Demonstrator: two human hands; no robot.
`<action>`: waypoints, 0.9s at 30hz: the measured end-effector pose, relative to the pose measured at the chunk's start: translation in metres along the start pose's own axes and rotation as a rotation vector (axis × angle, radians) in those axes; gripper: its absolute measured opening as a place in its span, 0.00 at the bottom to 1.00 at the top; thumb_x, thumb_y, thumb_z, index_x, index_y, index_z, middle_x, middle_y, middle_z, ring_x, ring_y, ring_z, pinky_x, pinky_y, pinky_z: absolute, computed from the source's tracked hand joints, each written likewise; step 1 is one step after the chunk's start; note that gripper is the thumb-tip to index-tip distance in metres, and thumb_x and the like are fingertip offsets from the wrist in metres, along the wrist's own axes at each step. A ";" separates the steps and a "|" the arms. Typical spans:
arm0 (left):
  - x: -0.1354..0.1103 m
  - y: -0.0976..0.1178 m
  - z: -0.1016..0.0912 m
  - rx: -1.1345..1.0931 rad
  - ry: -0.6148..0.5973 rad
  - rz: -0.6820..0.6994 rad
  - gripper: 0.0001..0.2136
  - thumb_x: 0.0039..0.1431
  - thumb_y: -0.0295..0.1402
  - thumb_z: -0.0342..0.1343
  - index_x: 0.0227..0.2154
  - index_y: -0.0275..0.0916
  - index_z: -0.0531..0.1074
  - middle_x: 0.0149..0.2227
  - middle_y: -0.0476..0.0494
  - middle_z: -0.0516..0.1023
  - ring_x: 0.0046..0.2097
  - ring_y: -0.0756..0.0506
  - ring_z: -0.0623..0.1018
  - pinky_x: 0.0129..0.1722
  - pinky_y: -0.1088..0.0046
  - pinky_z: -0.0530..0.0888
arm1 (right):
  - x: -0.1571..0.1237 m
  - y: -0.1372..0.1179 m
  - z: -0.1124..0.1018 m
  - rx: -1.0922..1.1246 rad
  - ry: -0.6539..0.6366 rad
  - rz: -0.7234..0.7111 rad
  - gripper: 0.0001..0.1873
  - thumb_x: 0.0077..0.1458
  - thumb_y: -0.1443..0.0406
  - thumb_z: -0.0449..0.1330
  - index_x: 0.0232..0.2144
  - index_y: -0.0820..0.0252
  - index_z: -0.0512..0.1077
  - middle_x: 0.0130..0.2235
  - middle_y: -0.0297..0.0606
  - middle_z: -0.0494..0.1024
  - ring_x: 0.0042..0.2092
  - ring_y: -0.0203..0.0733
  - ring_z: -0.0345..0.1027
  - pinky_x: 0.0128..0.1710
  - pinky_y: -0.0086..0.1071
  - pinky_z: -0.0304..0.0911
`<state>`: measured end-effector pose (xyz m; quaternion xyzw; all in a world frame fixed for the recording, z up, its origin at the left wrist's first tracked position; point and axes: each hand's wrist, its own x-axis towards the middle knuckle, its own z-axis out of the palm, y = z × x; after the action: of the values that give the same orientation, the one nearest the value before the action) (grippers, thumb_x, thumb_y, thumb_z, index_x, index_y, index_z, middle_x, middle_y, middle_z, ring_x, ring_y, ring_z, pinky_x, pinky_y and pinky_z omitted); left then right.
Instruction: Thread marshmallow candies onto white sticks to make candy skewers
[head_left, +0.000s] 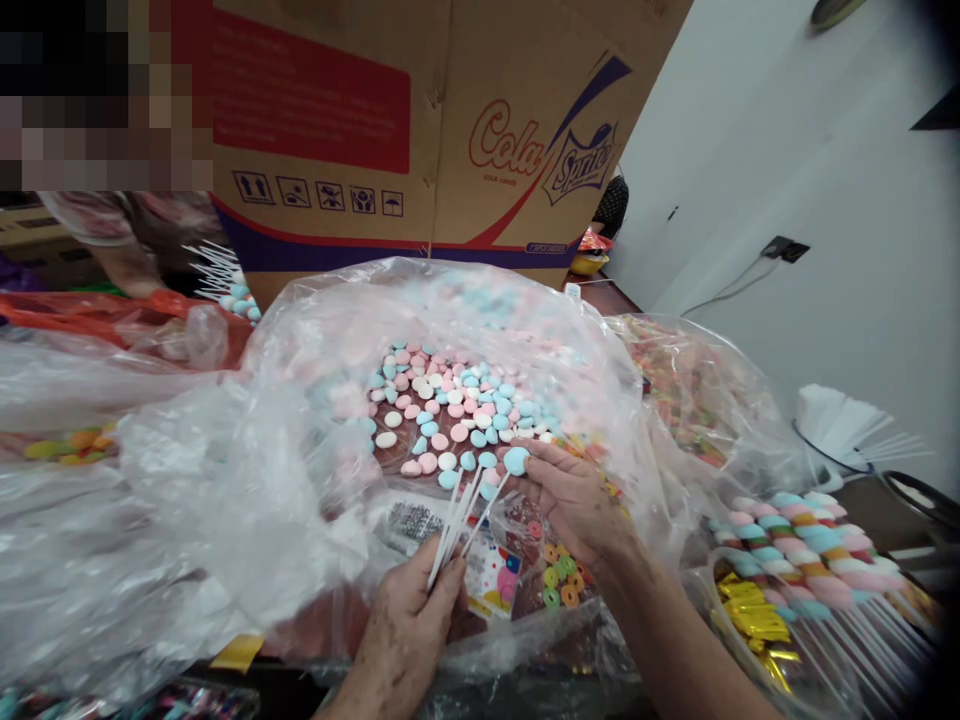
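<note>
My left hand (409,625) is closed around a small bunch of thin white sticks (461,515) that fan upward. My right hand (574,500) pinches a pale blue candy (516,460) at the tip of one stick. Both hands hover over a large clear plastic bag (300,400) holding a heap of pink, blue and white round candies (450,410). Ring-shaped orange, green and pink gummies (561,582) lie in a bag just below my right hand.
A big Cola Sprite cardboard box (420,130) stands behind the bag. At right, finished candy skewers (802,550) lie in a pile with gold wrappers (750,620). Another person's arm (127,265) and sticks (214,268) show at the far left. White sticks (855,425) lie in a container at right.
</note>
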<state>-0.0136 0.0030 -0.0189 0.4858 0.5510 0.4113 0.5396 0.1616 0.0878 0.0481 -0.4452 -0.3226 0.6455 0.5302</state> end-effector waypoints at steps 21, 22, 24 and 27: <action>-0.006 0.017 0.000 -0.045 0.063 -0.015 0.15 0.58 0.42 0.55 0.19 0.40 0.70 0.16 0.55 0.64 0.20 0.50 0.61 0.20 0.77 0.61 | -0.010 0.009 -0.018 -0.840 -0.171 -0.378 0.16 0.58 0.61 0.58 0.47 0.53 0.79 0.47 0.36 0.81 0.49 0.47 0.75 0.53 0.43 0.68; -0.006 0.017 0.000 -0.033 0.069 -0.007 0.16 0.57 0.42 0.55 0.18 0.40 0.69 0.16 0.55 0.63 0.20 0.50 0.61 0.20 0.77 0.60 | -0.011 0.011 -0.017 -0.835 -0.166 -0.395 0.16 0.58 0.62 0.58 0.47 0.52 0.79 0.47 0.36 0.81 0.49 0.46 0.75 0.53 0.42 0.68; -0.006 0.018 0.000 -0.011 0.089 0.008 0.17 0.58 0.42 0.55 0.17 0.40 0.69 0.15 0.55 0.62 0.20 0.50 0.61 0.21 0.77 0.58 | -0.014 0.017 -0.015 -0.808 -0.154 -0.391 0.16 0.58 0.62 0.57 0.46 0.51 0.79 0.47 0.35 0.81 0.48 0.45 0.75 0.52 0.40 0.69; -0.006 0.016 -0.001 0.018 0.114 0.014 0.16 0.58 0.42 0.55 0.18 0.40 0.70 0.16 0.55 0.62 0.20 0.51 0.60 0.22 0.76 0.59 | -0.022 0.031 -0.009 -0.738 -0.157 -0.307 0.16 0.59 0.61 0.56 0.47 0.50 0.79 0.42 0.33 0.83 0.42 0.43 0.77 0.46 0.37 0.71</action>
<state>-0.0130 -0.0001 -0.0016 0.4704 0.5811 0.4373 0.4999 0.1583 0.0586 0.0223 -0.5016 -0.6348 0.4317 0.3987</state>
